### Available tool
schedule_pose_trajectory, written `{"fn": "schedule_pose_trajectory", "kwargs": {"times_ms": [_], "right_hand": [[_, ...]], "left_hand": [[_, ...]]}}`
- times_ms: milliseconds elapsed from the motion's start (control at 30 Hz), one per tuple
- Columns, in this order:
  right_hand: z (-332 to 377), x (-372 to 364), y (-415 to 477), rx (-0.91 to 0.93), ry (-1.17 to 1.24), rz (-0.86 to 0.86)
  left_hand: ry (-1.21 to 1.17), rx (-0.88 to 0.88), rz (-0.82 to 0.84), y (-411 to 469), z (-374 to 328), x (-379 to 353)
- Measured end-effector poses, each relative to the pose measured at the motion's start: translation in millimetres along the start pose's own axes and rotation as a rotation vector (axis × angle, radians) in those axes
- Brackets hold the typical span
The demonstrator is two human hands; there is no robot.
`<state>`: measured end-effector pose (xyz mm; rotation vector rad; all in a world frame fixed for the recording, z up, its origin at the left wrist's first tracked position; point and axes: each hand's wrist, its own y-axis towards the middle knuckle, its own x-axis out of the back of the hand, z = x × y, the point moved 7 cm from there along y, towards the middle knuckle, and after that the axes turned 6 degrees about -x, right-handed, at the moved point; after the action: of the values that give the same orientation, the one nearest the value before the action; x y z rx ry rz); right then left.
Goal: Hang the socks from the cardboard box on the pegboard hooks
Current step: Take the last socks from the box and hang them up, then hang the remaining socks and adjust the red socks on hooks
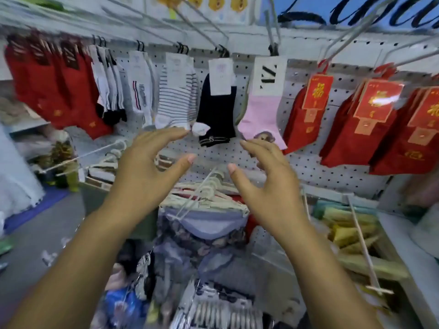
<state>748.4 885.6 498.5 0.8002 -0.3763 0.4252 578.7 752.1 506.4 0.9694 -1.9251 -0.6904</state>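
A white pegboard (308,162) fills the wall ahead. From its hooks hang red socks (57,91) at the left, white and grey socks (140,91), striped socks (177,100), a black sock (216,117), a pink sock (262,112) and red packaged socks (370,124) at the right. My left hand (147,172) and my right hand (270,184) are raised side by side just below the black and pink socks, fingers spread and lightly bent, holding nothing. No cardboard box is visible.
Long bare metal hooks (206,34) jut toward me above the socks. Below the hands hang a bunch of white hangers (209,193) and packed garments (202,245). Yellow-green folded goods (351,233) fill a shelf at the right. Grey floor (35,233) lies at the left.
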Motion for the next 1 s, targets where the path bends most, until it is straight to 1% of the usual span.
{"fn": "schedule_pose_trajectory", "kwargs": {"times_ms": [133,267,433,533,633,700,900,1000], "right_hand": [[0,-67,-63,-0.055,0.061,0.209],[-4,-131,-129,-0.118,0.060,0.390],[-4,-217,-208,-0.175,-0.018,0.668],[10,-274,-239,-0.160,-0.055,0.810],[34,-329,-263,-0.148,-0.069,0.899],[56,-366,-279,-0.158,-0.050,0.957],[119,-484,-311,-0.088,-0.007,1.088],[154,-540,-317,-0.008,0.002,1.184]], "left_hand": [[0.118,0.148,-0.004,-81,35,23],[0.176,0.363,0.001,-177,76,55],[0.280,0.588,0.124,-298,126,98],[0.321,0.696,0.163,-354,154,134],[0.336,0.787,0.214,-396,182,180],[0.369,0.853,0.217,-420,201,219],[0.533,1.023,0.131,-475,257,352],[0.615,1.088,0.071,-486,278,407]]}}
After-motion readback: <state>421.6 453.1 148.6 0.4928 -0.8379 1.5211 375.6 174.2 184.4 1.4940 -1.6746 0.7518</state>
